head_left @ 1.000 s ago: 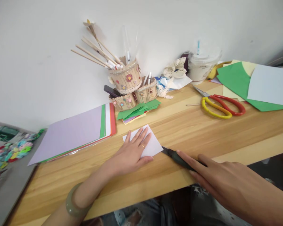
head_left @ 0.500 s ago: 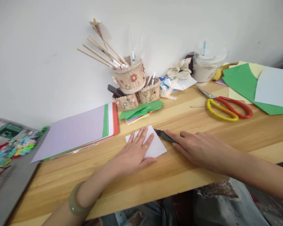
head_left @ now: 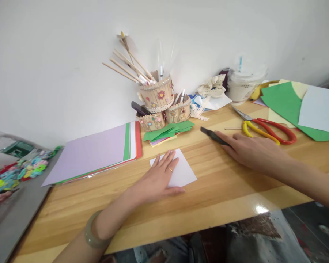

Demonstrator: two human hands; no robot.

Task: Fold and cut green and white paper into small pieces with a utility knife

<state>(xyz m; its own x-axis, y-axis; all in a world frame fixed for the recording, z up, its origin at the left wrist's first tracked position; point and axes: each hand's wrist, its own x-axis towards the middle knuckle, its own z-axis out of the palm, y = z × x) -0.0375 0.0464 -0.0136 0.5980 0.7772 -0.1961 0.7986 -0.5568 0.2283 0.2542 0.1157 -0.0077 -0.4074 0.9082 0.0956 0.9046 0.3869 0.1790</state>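
Right hand [head_left: 252, 149] and dark-handled craft knife [head_left: 214, 136] have shifted from the upper edge of the pale paper square [head_left: 185, 170] to a position well apart from it, at its two o'clock. Nearest the wearer, ripped jeans [head_left: 285, 233] show below the front edge of the wooden worktop [head_left: 222, 197]. Left hand [head_left: 157, 179], bangle [head_left: 91, 232] at the wrist, lies flat on the square at its centre and left, fingers slightly spread, grip wide and grasping nothing. Right-hand grip: narrow, closed on the knife handle, index finger extended along it.

Remaining positions are taken from the square. At nine to ten o'clock: a stack of coloured sheets, lilac uppermost [head_left: 95, 149]. At twelve: green paper strips [head_left: 167, 132], lying in front of three flower-trimmed pots [head_left: 156, 96], one perched on two. At two: scissors [head_left: 248, 117] with red and yellow handles, partly screened by the right hand; contact cannot be determined. Farther at two: green and pale sheets [head_left: 282, 96]. At one, farther back near the wall: lidded plastic cup [head_left: 239, 89].
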